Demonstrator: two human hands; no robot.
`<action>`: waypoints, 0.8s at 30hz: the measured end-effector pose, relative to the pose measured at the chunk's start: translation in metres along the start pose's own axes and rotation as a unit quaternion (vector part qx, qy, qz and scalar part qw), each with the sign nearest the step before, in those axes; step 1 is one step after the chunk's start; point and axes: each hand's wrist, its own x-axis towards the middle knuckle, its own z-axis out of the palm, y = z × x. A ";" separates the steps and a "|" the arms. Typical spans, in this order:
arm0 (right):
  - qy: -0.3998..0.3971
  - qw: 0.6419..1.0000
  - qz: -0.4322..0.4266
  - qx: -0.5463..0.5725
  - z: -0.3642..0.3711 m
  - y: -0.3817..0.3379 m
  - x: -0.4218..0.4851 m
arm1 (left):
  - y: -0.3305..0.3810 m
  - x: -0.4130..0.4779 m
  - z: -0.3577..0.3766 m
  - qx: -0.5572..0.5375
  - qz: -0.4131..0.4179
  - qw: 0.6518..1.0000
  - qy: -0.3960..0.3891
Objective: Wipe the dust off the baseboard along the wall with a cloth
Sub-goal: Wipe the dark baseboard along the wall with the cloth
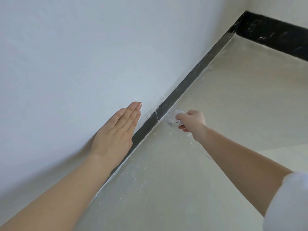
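A black baseboard (186, 84) runs diagonally from lower left to the room corner at upper right, along the foot of a white wall (83, 55). My right hand (191, 120) grips a small crumpled white cloth (175, 121) and holds it against the lower edge of the baseboard, where it meets the floor. My left hand (116, 130) lies flat against the wall with straight fingers, just above the baseboard and left of the cloth. White dust streaks show along the baseboard's top edge.
The beige floor (233, 105) spreads to the right, speckled with dust near the baseboard. A second black baseboard (275, 35) runs along the far wall from the corner. A white sleeve (290, 200) shows at lower right.
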 end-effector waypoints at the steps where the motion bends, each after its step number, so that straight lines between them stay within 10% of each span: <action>1: -0.011 1.000 -0.003 -0.020 -0.004 -0.003 -0.008 | -0.001 0.001 -0.002 -0.001 0.002 1.000 -0.004; 12: -0.080 0.937 -0.182 -0.288 -0.097 -0.110 -0.093 | -0.005 0.007 -0.032 -0.075 0.064 0.991 -0.095; 24: -0.166 0.847 -0.255 -0.435 -0.152 -0.178 -0.016 | 0.000 0.064 -0.054 -0.213 -0.079 0.974 -0.011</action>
